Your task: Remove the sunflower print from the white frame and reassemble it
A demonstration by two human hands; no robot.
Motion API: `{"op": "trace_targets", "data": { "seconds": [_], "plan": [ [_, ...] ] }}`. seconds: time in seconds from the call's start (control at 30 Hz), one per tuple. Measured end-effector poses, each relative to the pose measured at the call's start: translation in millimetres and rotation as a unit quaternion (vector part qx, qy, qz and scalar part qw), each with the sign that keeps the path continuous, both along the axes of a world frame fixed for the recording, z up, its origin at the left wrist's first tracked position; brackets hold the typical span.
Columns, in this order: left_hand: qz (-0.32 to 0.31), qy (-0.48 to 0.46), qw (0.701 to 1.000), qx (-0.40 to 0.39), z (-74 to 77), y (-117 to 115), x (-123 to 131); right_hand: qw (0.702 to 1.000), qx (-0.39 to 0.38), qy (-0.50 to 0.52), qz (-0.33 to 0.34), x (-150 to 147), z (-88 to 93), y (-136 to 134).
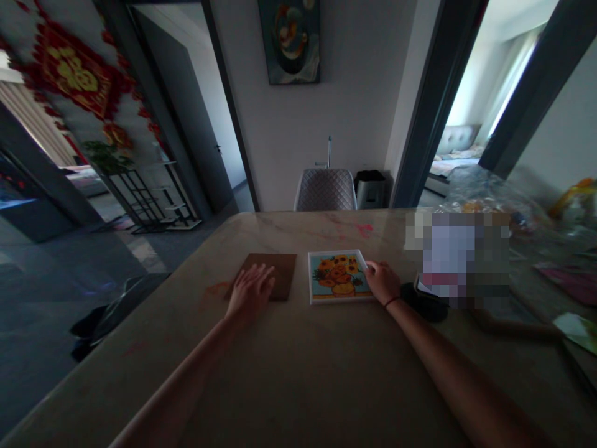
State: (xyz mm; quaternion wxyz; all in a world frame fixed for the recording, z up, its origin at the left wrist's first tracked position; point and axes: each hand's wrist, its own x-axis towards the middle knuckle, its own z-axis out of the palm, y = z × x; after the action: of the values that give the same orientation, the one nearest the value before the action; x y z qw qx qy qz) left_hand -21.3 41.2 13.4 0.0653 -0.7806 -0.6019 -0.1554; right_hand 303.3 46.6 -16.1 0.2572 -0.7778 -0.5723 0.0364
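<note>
My left hand [252,287] rests flat on a plain brown board [283,278], its fingers stretched out. The board lies on the table and looks like the backing of a picture frame. To its right, a white-framed sunflower picture [339,277] lies face up. My right hand [382,283] grips that picture's right edge, thumb over the frame; the fingertips underneath are hidden. A dark band circles my right wrist. A gap of bare tabletop separates board and picture.
The marble-patterned table [298,367] carries a dark round object [426,306] just right of my right wrist. Beyond it are a pixelated patch and clear plastic bags [489,193]. A quilted chair [326,189] and a bin [370,190] stand past the far edge.
</note>
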Motion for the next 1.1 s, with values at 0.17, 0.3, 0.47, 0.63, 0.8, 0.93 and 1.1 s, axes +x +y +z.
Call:
{"op": "trace_targets", "data": {
  "seconds": [0.17,0.3,0.47,0.63,0.8,0.93,1.1],
  "plan": [
    [-0.056,0.041,0.992,-0.103,-10.2,-8.0,22.3,1.0,0.002,0.002,-0.003,0.5,-1.6,1.2],
    [-0.035,0.035,0.993,-0.109,-9.4,-5.5,14.3,1.0,-0.003,-0.004,-0.001,0.7,-2.1,1.8],
    [0.003,0.017,0.996,-0.085,-8.4,-1.1,4.8,1.0,-0.004,-0.011,-0.007,-0.4,-2.4,1.8],
    [0.048,0.003,0.997,-0.057,-8.9,-2.9,11.1,1.0,0.002,-0.022,-0.01,-2.1,-3.8,1.4],
    [0.075,-0.014,0.996,-0.053,-8.8,-1.3,10.9,1.0,0.001,-0.017,0.006,-6.5,-3.4,0.0],
    [0.067,-0.055,0.996,0.008,-9.3,-0.4,8.5,1.0,-0.008,-0.012,0.021,-15.6,-1.4,-3.7],
    [-0.039,-0.078,0.996,0.033,-7.2,-9.6,23.5,0.998,-0.007,-0.017,0.058,-27.4,-0.1,-9.3]
  ]
}}
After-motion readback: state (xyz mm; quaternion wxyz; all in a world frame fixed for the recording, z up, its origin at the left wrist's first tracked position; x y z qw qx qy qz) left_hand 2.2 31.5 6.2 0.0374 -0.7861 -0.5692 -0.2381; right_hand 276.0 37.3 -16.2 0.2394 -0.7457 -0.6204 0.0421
